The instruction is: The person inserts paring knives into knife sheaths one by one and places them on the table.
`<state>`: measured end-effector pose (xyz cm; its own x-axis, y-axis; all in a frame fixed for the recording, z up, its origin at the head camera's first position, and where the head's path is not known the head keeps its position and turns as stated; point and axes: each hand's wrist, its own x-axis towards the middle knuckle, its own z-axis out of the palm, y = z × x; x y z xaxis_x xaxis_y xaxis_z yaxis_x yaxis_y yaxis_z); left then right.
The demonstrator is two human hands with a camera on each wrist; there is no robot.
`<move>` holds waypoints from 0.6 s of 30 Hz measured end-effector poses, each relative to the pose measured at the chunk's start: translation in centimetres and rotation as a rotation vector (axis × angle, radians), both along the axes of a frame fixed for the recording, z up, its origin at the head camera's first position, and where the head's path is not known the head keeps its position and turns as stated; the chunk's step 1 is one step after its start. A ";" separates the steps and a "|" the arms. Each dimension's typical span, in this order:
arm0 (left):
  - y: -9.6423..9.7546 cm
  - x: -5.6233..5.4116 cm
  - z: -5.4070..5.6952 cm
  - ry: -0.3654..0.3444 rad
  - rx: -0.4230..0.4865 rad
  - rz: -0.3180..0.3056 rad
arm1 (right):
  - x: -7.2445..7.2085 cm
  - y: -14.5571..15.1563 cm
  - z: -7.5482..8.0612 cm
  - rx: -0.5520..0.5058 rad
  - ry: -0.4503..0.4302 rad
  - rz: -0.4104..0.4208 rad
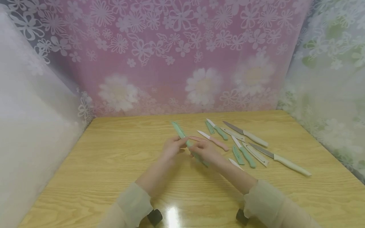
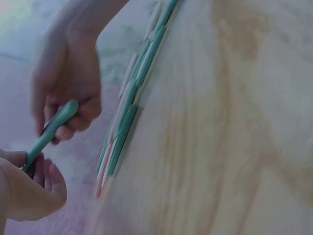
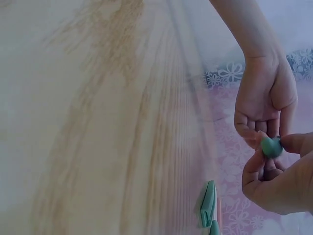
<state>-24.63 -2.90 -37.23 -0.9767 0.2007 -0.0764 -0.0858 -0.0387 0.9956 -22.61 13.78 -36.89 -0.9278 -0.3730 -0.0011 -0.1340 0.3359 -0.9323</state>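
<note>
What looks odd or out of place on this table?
Nothing looks spilled or broken. One odd sight in the head view: a bare white blade pokes out from behind the right forearm, which hides the rest. An uncovered blade seemingly near an arm looks risky.

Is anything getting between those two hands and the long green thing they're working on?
Nothing visible. The left hand and right hand both grip the long green thing directly. The pink-handled knife lies near the right hand on the table, not between.
</note>
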 end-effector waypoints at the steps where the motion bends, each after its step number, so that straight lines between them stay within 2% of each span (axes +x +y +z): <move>1: -0.6 -0.2 0.1 -0.002 0.005 -0.003 | 0.0 0.0 0.0 0.022 -0.001 0.004; 5: -3.7 -1.4 0.7 -0.061 0.042 0.050 | 0.2 0.3 -0.1 0.092 0.010 0.028; 9: -7.6 -2.9 1.1 -0.128 0.018 0.167 | 0.1 1.0 -0.1 0.097 0.085 0.051; 10: -8.6 -3.1 1.1 -0.134 -0.011 0.188 | 0.0 1.2 -0.1 0.109 0.114 0.055; 13: -11.9 -3.5 1.1 -0.124 -0.165 0.217 | -0.2 1.9 -0.2 0.148 0.166 0.069; 16: -15.0 -3.5 1.0 -0.077 -0.371 0.227 | -0.4 2.7 -0.2 0.236 0.226 0.072; 18: -16.9 -3.5 0.9 -0.041 -0.503 0.241 | -0.5 3.2 -0.3 0.315 0.273 0.042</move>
